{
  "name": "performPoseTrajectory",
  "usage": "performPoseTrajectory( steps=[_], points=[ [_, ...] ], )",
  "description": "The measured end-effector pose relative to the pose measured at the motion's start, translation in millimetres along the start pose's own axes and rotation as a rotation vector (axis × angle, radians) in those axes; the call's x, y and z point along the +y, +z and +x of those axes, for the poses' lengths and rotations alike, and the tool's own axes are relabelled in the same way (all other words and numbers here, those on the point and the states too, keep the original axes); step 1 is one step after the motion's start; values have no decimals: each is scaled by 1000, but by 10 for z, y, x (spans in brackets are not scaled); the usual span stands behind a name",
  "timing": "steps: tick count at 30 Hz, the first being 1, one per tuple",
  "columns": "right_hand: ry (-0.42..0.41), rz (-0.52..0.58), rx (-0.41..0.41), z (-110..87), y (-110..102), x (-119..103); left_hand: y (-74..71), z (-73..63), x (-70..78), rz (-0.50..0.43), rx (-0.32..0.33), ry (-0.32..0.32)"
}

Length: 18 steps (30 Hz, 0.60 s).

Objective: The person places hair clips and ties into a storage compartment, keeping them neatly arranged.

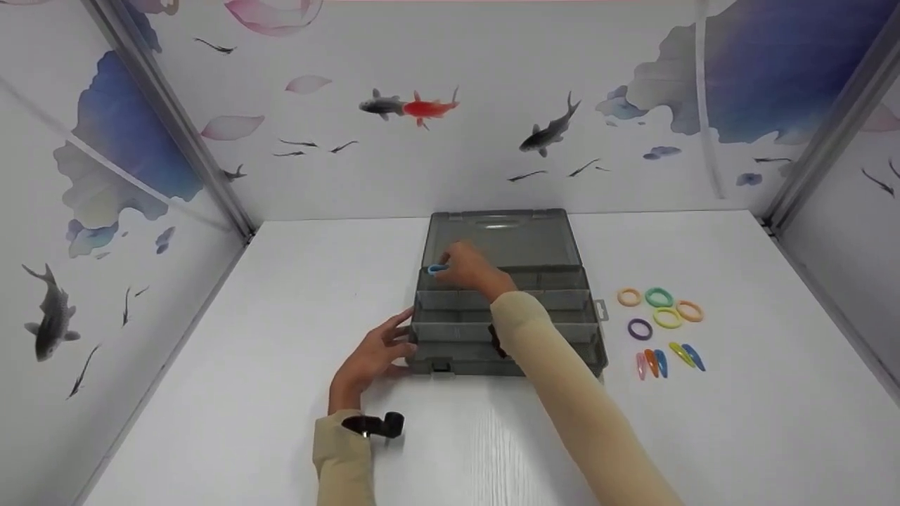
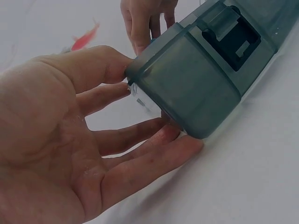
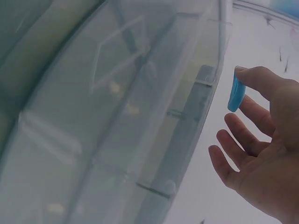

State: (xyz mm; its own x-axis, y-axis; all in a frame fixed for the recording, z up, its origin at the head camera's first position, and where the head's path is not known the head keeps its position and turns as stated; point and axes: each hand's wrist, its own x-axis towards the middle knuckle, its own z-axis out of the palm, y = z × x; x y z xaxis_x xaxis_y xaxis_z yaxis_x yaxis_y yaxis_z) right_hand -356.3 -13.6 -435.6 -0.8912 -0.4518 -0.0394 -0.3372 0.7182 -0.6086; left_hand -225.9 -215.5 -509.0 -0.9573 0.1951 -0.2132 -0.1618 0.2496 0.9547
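Note:
My right hand (image 1: 467,266) pinches a small blue hair tie (image 3: 237,91) between thumb and index finger, above the back-left part of an open grey see-through compartment box (image 1: 450,332). In the right wrist view its other fingers (image 3: 236,144) are loosely bent beside the hair tie. My left hand (image 1: 370,357) rests at the box's front-left corner, thumb and fingertips touching its side. The left wrist view shows those fingers mostly straight against the corner, near the dark latch (image 2: 233,39).
Right of the box lie several hair ties, among them a purple one (image 1: 640,329) and a green one (image 1: 659,297). In front of them are several snap hair clips, including an orange one (image 1: 652,363). The raised lid (image 1: 503,239) is at the back, near the printed wall (image 1: 478,161).

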Motion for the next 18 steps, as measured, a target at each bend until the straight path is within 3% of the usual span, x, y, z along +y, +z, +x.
performPoseTrajectory(
  steps=[5,18],
  points=[
    [5,72,5,21,49,26,-18,-1,-1,-25,-11,-9],
    [35,75,-24,-4,168,-10,-26,8,-30,-14,0,-16]
  ],
)
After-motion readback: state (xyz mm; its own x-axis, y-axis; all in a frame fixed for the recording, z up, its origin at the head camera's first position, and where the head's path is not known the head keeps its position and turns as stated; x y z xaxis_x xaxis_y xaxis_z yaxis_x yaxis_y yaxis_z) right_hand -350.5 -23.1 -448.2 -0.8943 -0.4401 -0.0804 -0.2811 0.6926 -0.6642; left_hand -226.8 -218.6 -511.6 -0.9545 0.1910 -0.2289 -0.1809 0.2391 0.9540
